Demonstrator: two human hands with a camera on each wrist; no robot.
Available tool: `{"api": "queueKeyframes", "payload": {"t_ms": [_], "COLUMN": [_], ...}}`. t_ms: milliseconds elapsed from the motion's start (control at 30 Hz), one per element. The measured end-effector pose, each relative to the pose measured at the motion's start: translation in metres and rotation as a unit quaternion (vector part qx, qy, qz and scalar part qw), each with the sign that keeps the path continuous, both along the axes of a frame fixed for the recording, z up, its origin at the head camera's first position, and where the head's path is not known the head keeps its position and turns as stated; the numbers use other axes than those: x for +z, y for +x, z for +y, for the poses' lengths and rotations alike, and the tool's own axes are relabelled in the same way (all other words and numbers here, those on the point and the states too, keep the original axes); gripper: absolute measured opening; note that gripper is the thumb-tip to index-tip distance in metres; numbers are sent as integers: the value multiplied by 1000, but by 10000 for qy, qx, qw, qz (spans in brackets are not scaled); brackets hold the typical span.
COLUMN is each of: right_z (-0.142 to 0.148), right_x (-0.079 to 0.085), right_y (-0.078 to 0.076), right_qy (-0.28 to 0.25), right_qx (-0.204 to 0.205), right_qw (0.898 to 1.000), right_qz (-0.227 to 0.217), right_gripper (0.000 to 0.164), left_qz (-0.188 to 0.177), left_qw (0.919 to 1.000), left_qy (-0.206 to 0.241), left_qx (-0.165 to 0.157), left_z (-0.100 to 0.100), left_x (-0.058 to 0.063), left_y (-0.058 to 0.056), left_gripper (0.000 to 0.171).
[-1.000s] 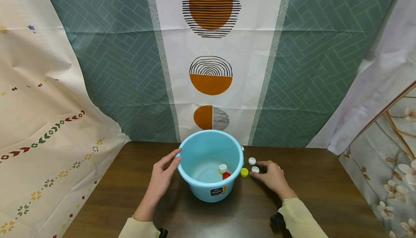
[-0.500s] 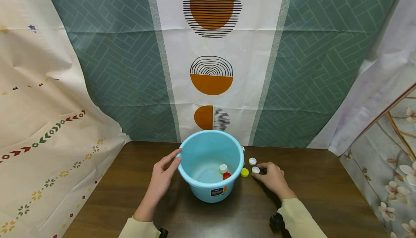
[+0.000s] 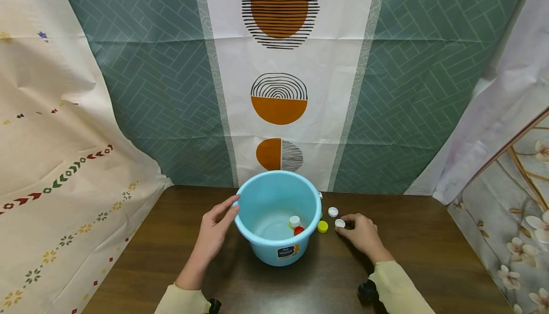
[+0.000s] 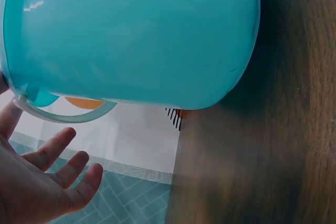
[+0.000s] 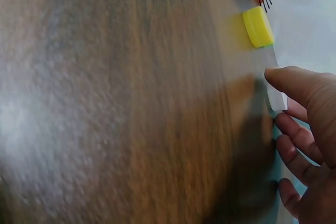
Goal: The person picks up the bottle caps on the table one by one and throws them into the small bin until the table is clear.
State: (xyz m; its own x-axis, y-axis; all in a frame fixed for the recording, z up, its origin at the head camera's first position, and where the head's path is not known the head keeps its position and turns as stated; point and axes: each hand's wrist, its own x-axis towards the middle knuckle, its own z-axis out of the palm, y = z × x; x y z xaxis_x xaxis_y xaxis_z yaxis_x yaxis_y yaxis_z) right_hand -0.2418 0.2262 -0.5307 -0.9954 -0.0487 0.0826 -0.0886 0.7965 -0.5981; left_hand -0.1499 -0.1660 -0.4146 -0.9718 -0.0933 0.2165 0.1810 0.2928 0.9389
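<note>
A light blue bucket (image 3: 274, 254) stands upright on the wooden table. My left hand (image 3: 212, 235) holds its left rim with thumb and index finger; the other fingers (image 4: 71, 171) spread beside the bucket's white handle (image 4: 68, 116) in the left wrist view. Inside lie a white bottle cap (image 3: 294, 222) and a red one (image 3: 299, 230), with a yellow-green edge under the white. To the right of the bucket, my right hand (image 3: 362, 235) pinches another white bottle cap (image 3: 340, 223) between thumb and index finger, low at the table. Its remaining fingers curl loosely.
Left of the right hand, a yellow bottle cap (image 3: 322, 227) lies beside the bucket; a white cap (image 3: 333, 212) lies behind it. A bit of green shows at the bucket's right side. Patterned cloth (image 3: 279, 56) hangs behind the table (image 3: 171, 238).
My right hand has shifted slightly to the right, and the white bottle cap at its fingertips has slid with it, away from the yellow one. The left hand and bucket stay put.
</note>
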Motion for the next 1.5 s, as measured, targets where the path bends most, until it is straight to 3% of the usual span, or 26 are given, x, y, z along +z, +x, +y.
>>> {"api": "queueKeyframes", "payload": {"t_ms": [267, 433, 967, 1500], "right_z": [11, 16, 25, 14], "right_x": [5, 9, 29, 67], "right_y": [-1, 0, -5, -8], "right_qy": [-196, -383, -790, -959], "right_qx": [75, 130, -245, -63], "right_qw": [9997, 9987, 9947, 9908], "right_qz": [130, 297, 614, 956], "right_gripper": [35, 36, 41, 48], "left_qz": [136, 192, 140, 172], "left_qw": [9998, 9996, 9997, 9997], "left_qy": [-113, -177, -19, 13], "left_qx": [71, 144, 188, 150], "left_z": [-8, -10, -9, -7], "left_x": [-20, -26, -26, -26], "left_y": [-13, -16, -14, -15], "left_gripper": [35, 35, 34, 33]}}
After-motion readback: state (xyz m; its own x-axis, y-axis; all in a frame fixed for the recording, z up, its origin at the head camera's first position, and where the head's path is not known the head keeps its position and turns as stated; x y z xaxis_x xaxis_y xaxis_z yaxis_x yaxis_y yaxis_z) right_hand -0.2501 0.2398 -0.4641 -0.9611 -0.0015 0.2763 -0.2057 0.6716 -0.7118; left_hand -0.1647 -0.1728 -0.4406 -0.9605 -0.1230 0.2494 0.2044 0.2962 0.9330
